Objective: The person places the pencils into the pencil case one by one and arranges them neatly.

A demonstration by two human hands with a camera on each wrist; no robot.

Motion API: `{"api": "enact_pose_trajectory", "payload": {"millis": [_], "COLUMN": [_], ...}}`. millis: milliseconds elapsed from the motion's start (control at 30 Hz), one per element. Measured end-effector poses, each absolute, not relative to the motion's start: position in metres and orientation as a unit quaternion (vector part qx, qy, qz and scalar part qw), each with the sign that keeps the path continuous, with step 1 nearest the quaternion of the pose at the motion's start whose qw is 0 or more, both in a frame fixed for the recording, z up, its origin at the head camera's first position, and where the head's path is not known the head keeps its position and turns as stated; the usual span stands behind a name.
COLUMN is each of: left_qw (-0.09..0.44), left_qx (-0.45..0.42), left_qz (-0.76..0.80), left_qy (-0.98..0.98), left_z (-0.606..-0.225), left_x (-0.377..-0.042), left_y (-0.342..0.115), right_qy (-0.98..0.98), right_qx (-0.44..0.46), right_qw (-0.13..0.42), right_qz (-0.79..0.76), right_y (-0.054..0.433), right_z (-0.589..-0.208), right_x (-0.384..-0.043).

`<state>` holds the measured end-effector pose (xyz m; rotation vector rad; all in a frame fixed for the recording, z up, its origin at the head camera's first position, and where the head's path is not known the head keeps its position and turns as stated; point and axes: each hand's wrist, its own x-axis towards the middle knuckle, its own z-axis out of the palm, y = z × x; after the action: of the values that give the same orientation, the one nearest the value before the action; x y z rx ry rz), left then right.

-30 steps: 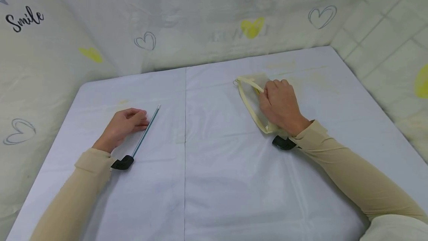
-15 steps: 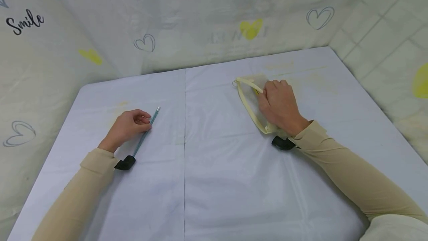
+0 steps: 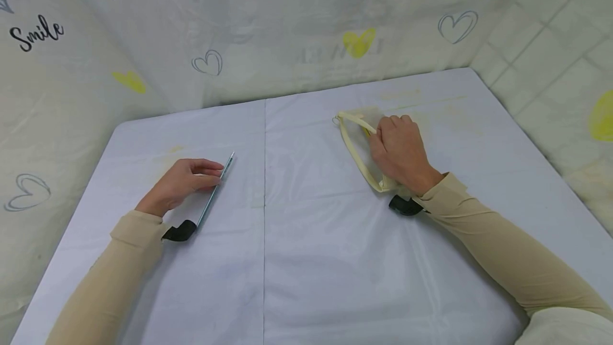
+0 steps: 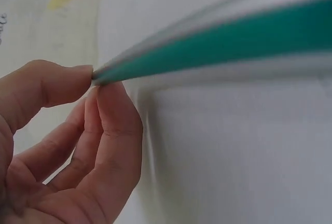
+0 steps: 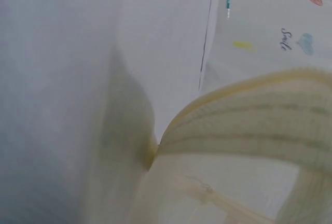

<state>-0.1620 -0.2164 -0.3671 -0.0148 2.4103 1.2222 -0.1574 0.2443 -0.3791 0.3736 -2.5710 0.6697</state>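
Observation:
My left hand pinches a slim teal-and-silver striped pencil between thumb and fingertips. The pencil slants up and away, its pale end pointing to the back of the table. In the left wrist view the pencil runs blurred from the fingertips toward the camera. On the right, my right hand grips the side of a pale yellow see-through pouch with its mouth spread toward the left. A small yellow piece shows beside the right fingers; its kind is hidden. Much of the pouch fills the right wrist view.
A white-covered table with a seam down its middle lies under both hands. Behind it hangs a pale printed sheet with hearts and lettering. Black wrist mounts sit by the cuffs.
The left fingers have shifted from beside the pencil to a pinch on it. The pencil has moved slightly right. My right hand and the pouch stay still.

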Motion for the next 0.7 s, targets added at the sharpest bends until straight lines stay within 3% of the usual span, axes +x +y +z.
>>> {"api": "enact_pose_trajectory", "payload": {"millis": [333, 700], "left_qw": [0.244, 0.254], "left_qx": [-0.002, -0.001], "left_qz": [0.552, 0.647], "left_qy": [0.798, 0.719], "left_z": [-0.378, -0.388], "left_x": [-0.166, -0.175], "left_y": [-0.195, -0.137], "right_qy": [-0.933, -0.935], "right_qx": [0.138, 0.133], "right_qw": [0.222, 0.211], "right_qz": [0.247, 0.253], "right_y": [0.247, 0.247], "right_z": [-0.38, -0.379], "right_x": [-0.157, -0.158]}}
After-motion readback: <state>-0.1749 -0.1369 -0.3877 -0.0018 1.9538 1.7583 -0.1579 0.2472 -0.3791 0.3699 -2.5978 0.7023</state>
